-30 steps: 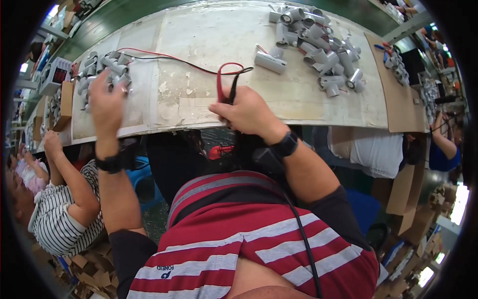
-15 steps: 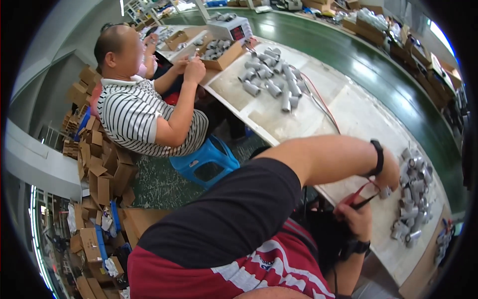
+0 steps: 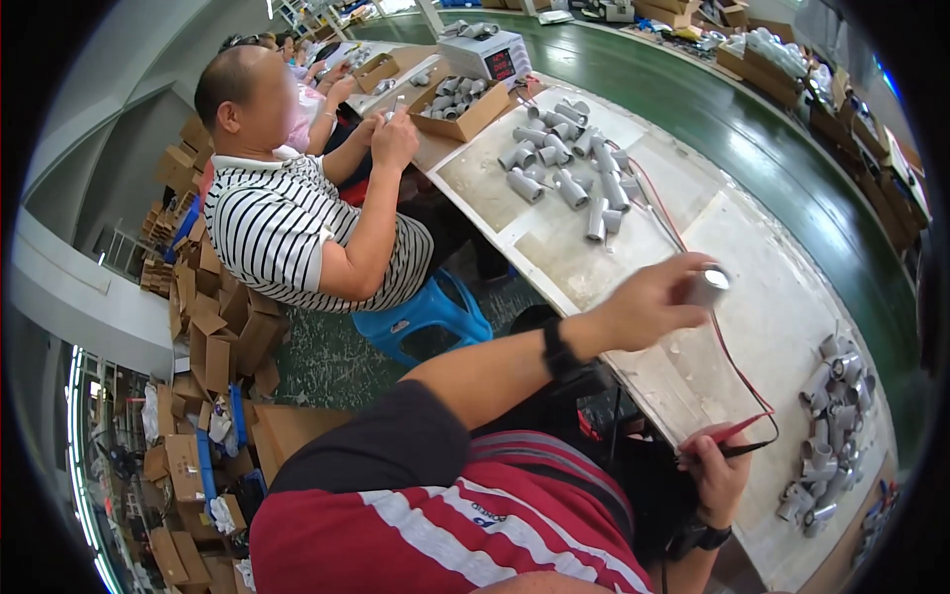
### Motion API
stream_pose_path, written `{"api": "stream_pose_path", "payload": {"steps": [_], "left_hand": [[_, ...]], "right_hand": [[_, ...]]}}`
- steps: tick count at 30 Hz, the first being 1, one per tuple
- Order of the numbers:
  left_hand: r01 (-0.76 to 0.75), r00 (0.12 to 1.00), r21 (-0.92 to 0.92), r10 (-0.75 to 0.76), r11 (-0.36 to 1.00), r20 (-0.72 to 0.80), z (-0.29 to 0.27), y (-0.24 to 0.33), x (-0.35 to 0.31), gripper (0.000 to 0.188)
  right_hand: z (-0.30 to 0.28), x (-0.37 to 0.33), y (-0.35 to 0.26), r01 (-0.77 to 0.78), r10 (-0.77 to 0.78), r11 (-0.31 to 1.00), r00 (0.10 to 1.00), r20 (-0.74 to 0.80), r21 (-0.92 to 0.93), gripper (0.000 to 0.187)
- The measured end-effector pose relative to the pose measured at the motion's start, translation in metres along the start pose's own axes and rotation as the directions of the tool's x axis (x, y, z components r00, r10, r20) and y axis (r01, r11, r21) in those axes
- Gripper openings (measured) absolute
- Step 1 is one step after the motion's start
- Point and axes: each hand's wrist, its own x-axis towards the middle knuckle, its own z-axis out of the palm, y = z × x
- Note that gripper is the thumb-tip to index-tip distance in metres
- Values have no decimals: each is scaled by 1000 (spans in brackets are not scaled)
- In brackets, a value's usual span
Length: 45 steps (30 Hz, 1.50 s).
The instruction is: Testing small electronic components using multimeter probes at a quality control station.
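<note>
My left hand (image 3: 643,305) is stretched over the table, its thumb and fingers closed round a grey cylindrical part (image 3: 712,283) with a shiny round end. Lower right, by the table's near edge, my right hand (image 3: 716,477) grips a pair of test probes, a red probe (image 3: 728,433) and a black probe (image 3: 746,450). Their red and black leads (image 3: 720,342) run back across the tabletop. Beyond my left hand lies a loose group of similar grey parts (image 3: 572,188). Another heap of grey parts (image 3: 833,436) is to the right of my right hand.
A white box-shaped meter (image 3: 485,57) with a red display stands at the table's far end, beside a carton (image 3: 460,124) of grey parts. A co-worker in a striped shirt (image 3: 287,233) sits on a blue stool (image 3: 421,317) at left. Cardboard boxes (image 3: 213,351) are stacked behind.
My left hand has moved from beside the right-hand heap and the probes leftward over the table, carrying the grey part. The right hand still holds the probes. The view has shifted slightly.
</note>
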Motion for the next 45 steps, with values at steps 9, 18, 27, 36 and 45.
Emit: {"api": "stream_pose_path", "payload": {"steps": [9, 18, 27, 36, 45], "left_hand": [[167, 986, -104, -169, 980, -6, -54, -87, -60, 63], [29, 998, -122, -21, 992, 65, -79, -88, -33, 61], [47, 996, -66, -42, 997, 75, -83, -82, -31, 60], [24, 1000, -84, -25, 996, -7, -85, -75, -28, 57], [67, 998, -199, -66, 978, 14, -68, -52, -41, 62]], "right_hand": [[36, 95, 44, 241, -262, 965, 902, -344, -104, 15], [85, 183, 44, 216, -227, 974, 898, -376, -73, 24], [101, 192, 43, 207, -235, 972, 904, -358, -115, 24], [108, 204, 48, 267, -351, 919, 888, -296, -289, 21], [113, 167, 32, 259, -356, 917, 877, -324, -304, 16]]}}
